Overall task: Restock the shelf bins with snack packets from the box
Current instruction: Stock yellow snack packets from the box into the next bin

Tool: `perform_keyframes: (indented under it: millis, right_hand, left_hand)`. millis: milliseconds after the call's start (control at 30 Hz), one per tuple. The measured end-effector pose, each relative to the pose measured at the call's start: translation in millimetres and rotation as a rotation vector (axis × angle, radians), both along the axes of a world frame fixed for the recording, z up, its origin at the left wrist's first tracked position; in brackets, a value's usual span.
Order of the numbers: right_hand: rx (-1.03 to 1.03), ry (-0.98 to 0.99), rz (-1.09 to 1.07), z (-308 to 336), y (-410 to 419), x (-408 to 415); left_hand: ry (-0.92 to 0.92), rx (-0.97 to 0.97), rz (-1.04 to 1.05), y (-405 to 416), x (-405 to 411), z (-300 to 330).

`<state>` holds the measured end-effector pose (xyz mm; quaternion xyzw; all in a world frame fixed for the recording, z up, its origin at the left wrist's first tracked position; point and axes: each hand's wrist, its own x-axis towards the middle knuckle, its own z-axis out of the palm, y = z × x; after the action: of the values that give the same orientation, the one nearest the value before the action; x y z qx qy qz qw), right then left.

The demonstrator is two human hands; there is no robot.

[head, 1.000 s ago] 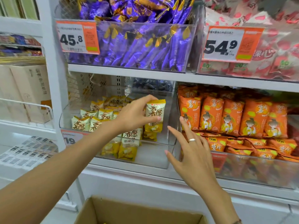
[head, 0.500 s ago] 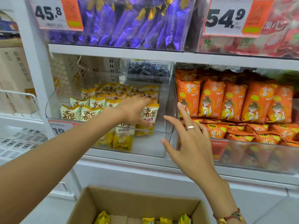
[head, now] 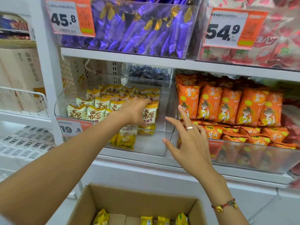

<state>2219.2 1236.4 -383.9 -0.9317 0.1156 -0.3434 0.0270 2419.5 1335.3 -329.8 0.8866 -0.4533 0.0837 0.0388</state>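
Note:
A clear shelf bin (head: pixel 168 132) on the middle shelf holds rows of yellow-and-white snack packets (head: pixel 95 113). My left hand (head: pixel 134 111) reaches into it with straight fingers and touches an upright snack packet (head: pixel 149 117) at the right end of the rows; the thumb is hidden. My right hand (head: pixel 190 140), wearing a ring, hovers with spread fingers in front of the bin's right front corner and holds nothing. Below, an open cardboard box (head: pixel 138 200) shows a few yellow packets (head: pixel 146 220) at its bottom.
A bin of orange packets (head: pixel 227 108) stands right of the clear bin. Above are a bin of purple packets (head: pixel 138 26) and a bin of red-and-white packets (head: pixel 276 38), with price tags 45.8 (head: pixel 68 18) and 54.9 (head: pixel 227 30). A white shelf post (head: pixel 47 70) stands to the left.
My left hand carried the packet down into the bin and stood it at the right end of the rows; its fingers have straightened. My right hand stayed by the bin's corner. The box's contents came into view.

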Motion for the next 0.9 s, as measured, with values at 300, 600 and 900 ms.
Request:
perform_keyframes:
  millis: [300,600,900]
  right_hand:
    - [0.11,-0.395,0.167,-27.4,40.7,-25.5]
    - [0.398,0.689,-0.011,-191.1,48.1,-65.3]
    - [0.488,0.943,-0.055,-280.0,80.8,-54.0]
  left_hand:
    - [-0.206,-0.833,-0.17,86.8,-85.7,-31.4]
    - [0.329,-0.536,0.265,156.4,-146.1,-247.6]
    - [0.63,-0.052,0.526,178.2,-157.3,-350.1]
